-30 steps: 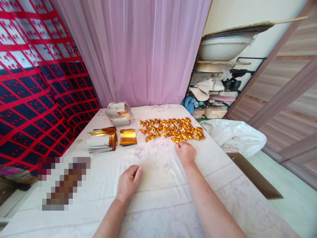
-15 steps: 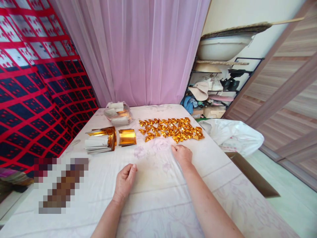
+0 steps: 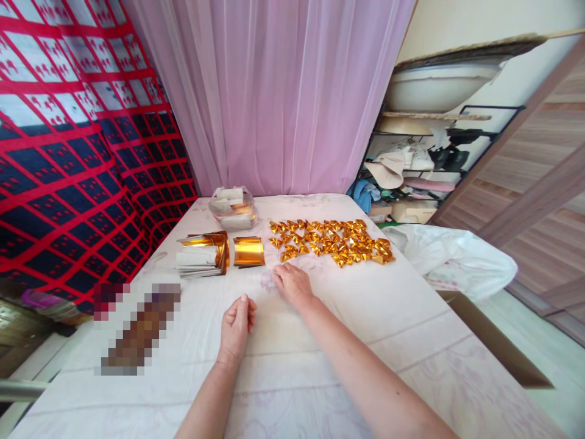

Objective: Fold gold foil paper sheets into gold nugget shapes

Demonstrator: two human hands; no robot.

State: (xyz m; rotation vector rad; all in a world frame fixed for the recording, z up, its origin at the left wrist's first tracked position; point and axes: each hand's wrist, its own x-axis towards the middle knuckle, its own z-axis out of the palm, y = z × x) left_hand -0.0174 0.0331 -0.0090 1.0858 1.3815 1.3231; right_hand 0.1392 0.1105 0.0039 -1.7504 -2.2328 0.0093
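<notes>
Head view: right hand [image 3: 293, 284] lay flat, fingers open, empty, on white cloth [image 3: 365, 305] near gold foil sheet [image 3: 249, 251]; left hand [image 3: 237, 324] rested loosely curled, empty.

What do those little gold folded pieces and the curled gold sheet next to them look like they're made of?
The folded gold pieces look like metallic foil paper: sharp creases and bright glints. The curled gold sheet seems to be the same stock, mirror-shiny on its gold face. The stack beside it shows white edges, so the backing is probably plain paper, though that's uncertain.
</notes>
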